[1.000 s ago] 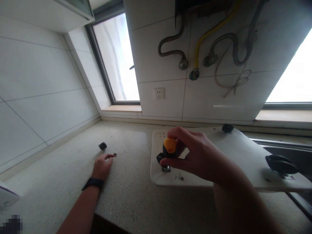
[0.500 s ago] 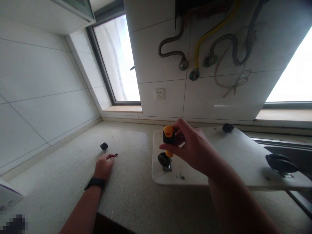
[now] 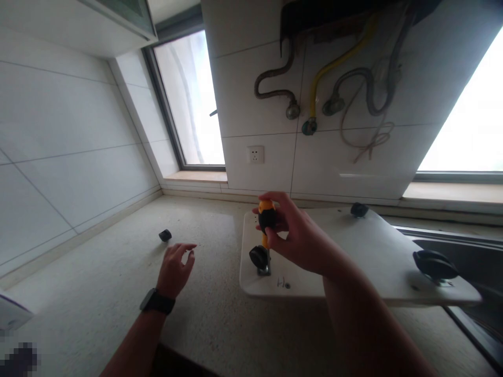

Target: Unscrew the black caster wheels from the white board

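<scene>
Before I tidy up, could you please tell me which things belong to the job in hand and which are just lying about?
Likely in the job:
screwdriver in the right hand
white board
black casters on it
loose caster on counter

Likely not:
white box at left
wall socket

Bright windows (image 3: 194,99) break the white-tiled walls (image 3: 243,115) above a speckled counter (image 3: 212,262).

From where I'm standing it's just one head-worn cam, aimed forward and down: tiled wall (image 3: 259,118) up top, surface (image 3: 212,272) across the lower half, left hand (image 3: 173,269) lower left, right hand (image 3: 301,235) below-right of centre, both fairly near.
</scene>
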### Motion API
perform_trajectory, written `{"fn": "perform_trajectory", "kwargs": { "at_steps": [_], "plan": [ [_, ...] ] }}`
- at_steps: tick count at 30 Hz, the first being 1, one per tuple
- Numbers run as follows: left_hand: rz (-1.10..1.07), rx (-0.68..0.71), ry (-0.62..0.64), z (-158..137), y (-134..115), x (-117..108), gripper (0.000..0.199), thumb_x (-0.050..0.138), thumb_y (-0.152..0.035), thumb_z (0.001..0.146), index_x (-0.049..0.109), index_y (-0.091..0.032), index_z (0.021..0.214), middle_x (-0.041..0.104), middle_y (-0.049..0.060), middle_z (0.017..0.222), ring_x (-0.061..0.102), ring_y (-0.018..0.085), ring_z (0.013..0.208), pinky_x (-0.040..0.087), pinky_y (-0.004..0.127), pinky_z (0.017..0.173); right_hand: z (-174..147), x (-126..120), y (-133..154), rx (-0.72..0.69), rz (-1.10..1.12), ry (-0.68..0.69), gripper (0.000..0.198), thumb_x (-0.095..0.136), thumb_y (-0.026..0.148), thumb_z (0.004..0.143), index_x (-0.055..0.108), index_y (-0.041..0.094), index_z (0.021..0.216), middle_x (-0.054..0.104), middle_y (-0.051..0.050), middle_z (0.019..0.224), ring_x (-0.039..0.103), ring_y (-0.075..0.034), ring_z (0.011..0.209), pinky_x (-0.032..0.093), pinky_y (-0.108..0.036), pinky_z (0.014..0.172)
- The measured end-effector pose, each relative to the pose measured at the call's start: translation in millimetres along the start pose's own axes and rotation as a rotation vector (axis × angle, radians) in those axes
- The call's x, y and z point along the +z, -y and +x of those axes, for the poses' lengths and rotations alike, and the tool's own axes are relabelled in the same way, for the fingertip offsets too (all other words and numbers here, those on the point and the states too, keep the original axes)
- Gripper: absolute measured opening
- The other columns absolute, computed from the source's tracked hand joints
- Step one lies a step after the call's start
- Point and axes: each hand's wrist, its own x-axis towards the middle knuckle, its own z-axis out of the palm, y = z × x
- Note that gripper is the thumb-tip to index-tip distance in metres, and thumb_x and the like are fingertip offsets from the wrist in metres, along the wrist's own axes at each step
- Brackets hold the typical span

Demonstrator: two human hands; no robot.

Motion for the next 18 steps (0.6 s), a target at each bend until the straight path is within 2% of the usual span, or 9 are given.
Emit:
{"fn": "perform_trajectory", "kwargs": {
  "at_steps": [3, 6, 9, 11, 14, 18],
  "plan": [
    [-0.177, 0.013, 0.033, 3.8, -61.0, -8.8, 0.022, 0.052, -0.029, 0.097, 0.068, -0.022, 0.110, 0.068, 0.008, 0.107, 0.059, 0.026, 0.104, 0.051, 0.043, 0.091, 3.7, 0.9, 0.8, -0.001, -0.034, -0.035, 0.046, 0.064, 0.026, 0.089, 0.045, 0.026, 0.131, 0.065, -0.006, 0.107, 0.066, -0.016, 0.083, 0.058, -0.033, 0.075],
    [-0.313, 0.071, 0.069, 7.9, -121.4, -20.5, 0.020, 0.054, -0.025, 0.097, 0.066, -0.025, 0.112, 0.068, 0.008, 0.111, 0.060, 0.025, 0.107, 0.051, 0.045, 0.093, 6.0, 1.7, 1.6, -0.025, -0.082, -0.124, 0.046, 0.074, 0.042, 0.085, 0.055, 0.023, 0.122, 0.063, -0.008, 0.113, 0.065, -0.018, 0.088, 0.058, -0.034, 0.077],
    [-0.493, 0.122, 0.141, 13.7, -164.6, -29.1, 0.024, 0.056, -0.022, 0.097, 0.065, -0.028, 0.119, 0.067, 0.007, 0.119, 0.059, 0.024, 0.116, 0.050, 0.047, 0.101, 5.7, 2.7, 0.0, -0.030, -0.068, -0.171, 0.047, 0.079, 0.041, 0.082, 0.061, 0.025, 0.122, 0.065, -0.006, 0.111, 0.066, -0.018, 0.089, 0.060, -0.035, 0.080],
    [-0.594, 0.143, 0.211, 18.0, -181.7, -30.2, 0.030, 0.059, -0.020, 0.096, 0.064, -0.030, 0.123, 0.067, 0.007, 0.124, 0.056, 0.024, 0.123, 0.047, 0.048, 0.106, 4.6, 3.0, -1.8, -0.031, -0.018, -0.157, 0.050, 0.079, 0.039, 0.082, 0.061, 0.027, 0.128, 0.066, -0.006, 0.112, 0.068, -0.017, 0.087, 0.061, -0.034, 0.080],
    [-0.661, 0.143, 0.279, 23.0, -194.3, -25.1, 0.031, 0.061, -0.020, 0.094, 0.066, -0.030, 0.123, 0.067, 0.007, 0.127, 0.055, 0.024, 0.127, 0.045, 0.049, 0.110, 3.4, 3.1, -3.9, -0.012, 0.053, -0.118, 0.057, 0.076, 0.034, 0.085, 0.055, 0.031, 0.138, 0.068, -0.004, 0.112, 0.071, -0.015, 0.084, 0.062, -0.031, 0.079],
    [-0.755, 0.074, 0.329, 26.2, -201.2, -13.5, 0.030, 0.064, -0.020, 0.093, 0.069, -0.028, 0.121, 0.065, 0.009, 0.130, 0.059, 0.023, 0.122, 0.048, 0.045, 0.107, 3.2, 3.8, -4.3, -0.018, 0.174, -0.048, 0.058, 0.066, 0.022, 0.089, 0.046, 0.032, 0.143, 0.067, -0.005, 0.121, 0.071, -0.017, 0.100, 0.061, -0.033, 0.088]
  ]
}}
